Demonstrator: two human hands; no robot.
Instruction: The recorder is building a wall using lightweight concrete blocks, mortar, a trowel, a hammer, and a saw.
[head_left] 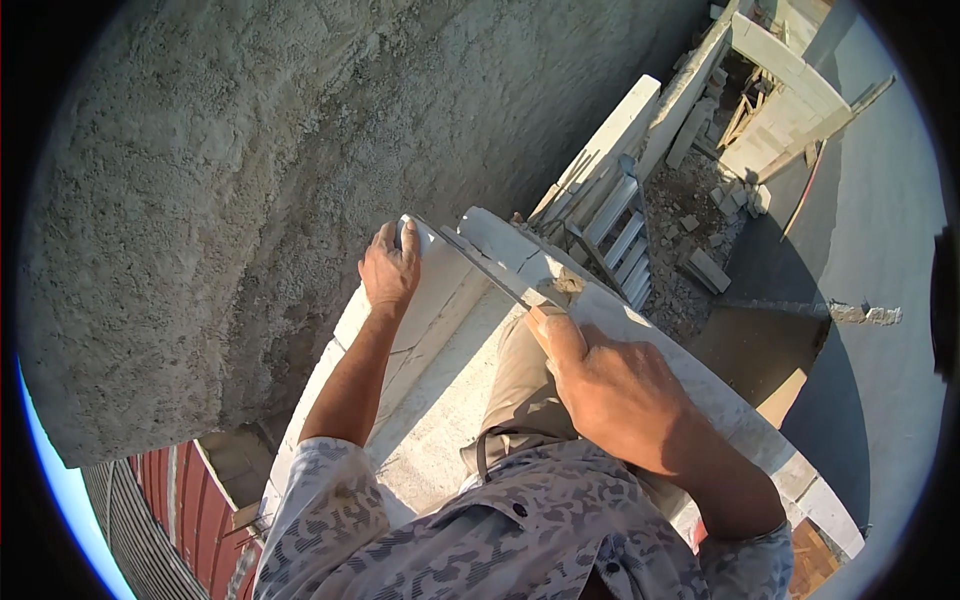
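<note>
My right hand (625, 395) is closed around the wooden handle of a hand saw (490, 277). Its thin blade runs away to the upper left, lying at the end of a pale building block (435, 285). The teeth cannot be made out. My left hand (392, 268) grips that block's far end, thumb and fingers bent over its edge. The block is part of a low white block wall (345, 335). Another wall of white blocks (690, 365) runs along my right side, with my legs between the two.
A rough grey rendered wall (200, 200) rises close on the left. Far down to the right lie rubble (690, 215), a metal ladder-like frame (620, 235) and more white block walls (790, 90). Red corrugated sheeting (185, 510) shows at the lower left.
</note>
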